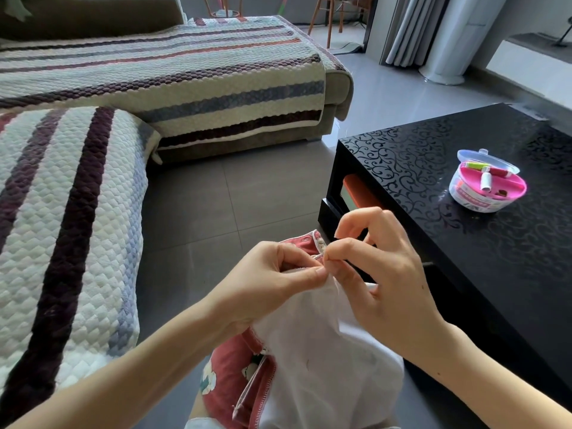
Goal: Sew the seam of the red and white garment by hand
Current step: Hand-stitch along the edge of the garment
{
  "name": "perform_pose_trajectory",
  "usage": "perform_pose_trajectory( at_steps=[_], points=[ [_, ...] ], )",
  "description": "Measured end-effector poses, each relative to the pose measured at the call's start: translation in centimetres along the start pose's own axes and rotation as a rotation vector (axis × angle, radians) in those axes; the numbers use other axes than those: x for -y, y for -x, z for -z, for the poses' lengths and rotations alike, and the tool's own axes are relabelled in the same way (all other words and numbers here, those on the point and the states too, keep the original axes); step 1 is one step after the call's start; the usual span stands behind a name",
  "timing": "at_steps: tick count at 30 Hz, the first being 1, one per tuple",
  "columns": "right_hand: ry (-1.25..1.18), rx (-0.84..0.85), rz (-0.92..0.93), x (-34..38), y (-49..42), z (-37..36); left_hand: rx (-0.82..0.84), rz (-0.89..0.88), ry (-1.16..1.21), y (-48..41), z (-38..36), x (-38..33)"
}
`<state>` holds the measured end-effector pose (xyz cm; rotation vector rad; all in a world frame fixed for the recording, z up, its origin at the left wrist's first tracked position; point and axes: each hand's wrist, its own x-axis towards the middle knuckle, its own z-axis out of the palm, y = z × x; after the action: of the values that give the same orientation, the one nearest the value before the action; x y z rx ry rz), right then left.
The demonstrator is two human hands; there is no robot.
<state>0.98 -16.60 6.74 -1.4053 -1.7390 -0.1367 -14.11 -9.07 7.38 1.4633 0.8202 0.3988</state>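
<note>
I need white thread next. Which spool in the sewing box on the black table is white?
The white spool standing slanted in the middle of the pink-lined sewing box; the green spool and red spool lie behind it.

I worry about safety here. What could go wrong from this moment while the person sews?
The left hand and right hand pinch the garment seam very close together; the needle is too small to see, so a fingertip prick seems possible. The open sewing kit sits apart on the black table, an awkward reach.

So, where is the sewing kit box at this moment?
The sewing kit box stands open on the black table, at the right of the head view, beyond the right hand and apart from the garment.
</note>
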Motion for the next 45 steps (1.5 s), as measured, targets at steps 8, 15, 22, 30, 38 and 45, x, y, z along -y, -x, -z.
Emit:
perform_pose_trajectory(
  at_steps=[8,15,22,30,38,45],
  points=[
    [-0.164,0.021,0.108,-0.5,-0.6,0.0,0.007,-0.003,-0.049,-0.1,0.4,-0.6],
    [-0.275,0.019,0.302,1.1,-1.7,0.7,-0.047,0.091,-0.121,-0.4,-0.4,1.4],
    [-1.284,0.323,-0.763,-2.7,-4.2,0.7,0.046,0.083,0.007,-0.2,0.3,1.3],
    [-1.216,0.101,-1.071,-10.5,-9.4,-1.0,0.132,0.041,0.007,0.3,0.7,0.9],
    [-1.099,-0.643,-1.542,-19.8,-10.9,-0.6,0.18,0.055,0.048,1.0,1.0,0.4],
    [-0.744,0.665,-0.667,-6.9,-6.3,-0.9,0.161,0.051,0.084,0.7,1.2,0.3]
  ],
)
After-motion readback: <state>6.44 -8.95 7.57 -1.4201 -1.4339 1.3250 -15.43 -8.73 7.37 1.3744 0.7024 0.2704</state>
